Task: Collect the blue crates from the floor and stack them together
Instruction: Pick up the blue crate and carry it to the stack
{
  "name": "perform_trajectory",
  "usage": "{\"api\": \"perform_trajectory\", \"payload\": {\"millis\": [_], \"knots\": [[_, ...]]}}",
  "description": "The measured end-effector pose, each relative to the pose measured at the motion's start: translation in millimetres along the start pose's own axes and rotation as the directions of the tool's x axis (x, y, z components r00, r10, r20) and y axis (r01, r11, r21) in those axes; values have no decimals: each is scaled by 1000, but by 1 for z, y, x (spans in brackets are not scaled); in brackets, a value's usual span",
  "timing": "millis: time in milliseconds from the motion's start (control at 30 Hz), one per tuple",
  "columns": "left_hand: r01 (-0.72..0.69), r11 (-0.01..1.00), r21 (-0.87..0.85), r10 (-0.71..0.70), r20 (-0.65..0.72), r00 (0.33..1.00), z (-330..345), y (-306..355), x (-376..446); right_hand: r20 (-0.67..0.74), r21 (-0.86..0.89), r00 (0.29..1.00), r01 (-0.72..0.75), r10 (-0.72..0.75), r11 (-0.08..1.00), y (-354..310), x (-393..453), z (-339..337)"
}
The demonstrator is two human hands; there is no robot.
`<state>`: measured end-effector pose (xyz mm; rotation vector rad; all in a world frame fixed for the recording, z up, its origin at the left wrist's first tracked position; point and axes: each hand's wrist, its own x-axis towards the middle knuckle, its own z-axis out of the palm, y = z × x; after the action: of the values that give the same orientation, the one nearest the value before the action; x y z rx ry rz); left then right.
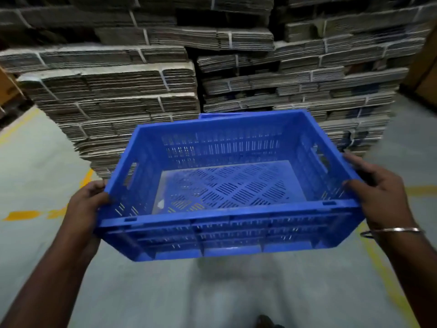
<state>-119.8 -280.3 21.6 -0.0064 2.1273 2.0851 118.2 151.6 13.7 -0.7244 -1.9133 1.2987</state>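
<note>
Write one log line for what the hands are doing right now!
left hand: grips blue crate left rim | right hand: grips right rim | crate: empty, held above floor | behind: bundled cardboard stacks

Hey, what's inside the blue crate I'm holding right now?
The blue crate looks almost empty: only its slotted floor and a small pale scrap near the left front corner show. The near wall hides the front strip of the floor.

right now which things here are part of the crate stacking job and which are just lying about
Part of the job:
- blue crate, held off the floor
- left hand and right hand, gripping its two ends
- second blue crate edge behind it

Just lying about:
- bundles of flattened cardboard
- yellow floor markings
- bangle
</note>
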Motion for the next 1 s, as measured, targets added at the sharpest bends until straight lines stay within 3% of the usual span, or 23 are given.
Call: {"api": "perform_trajectory", "payload": {"millis": [300,733,1000], "knots": [[-29,1000,5,28,70,997,99,22,70,-118,-9,993,32,-33,999,20,79,-26],[-50,998,-33,50,-11,999,221,36,177,-92,61,995,47,-41,997,71,256,-4],[-97,995,-21,97,-2,995,266,36,249,-40,2,999,16,-16,1000,103,332,25]]}}
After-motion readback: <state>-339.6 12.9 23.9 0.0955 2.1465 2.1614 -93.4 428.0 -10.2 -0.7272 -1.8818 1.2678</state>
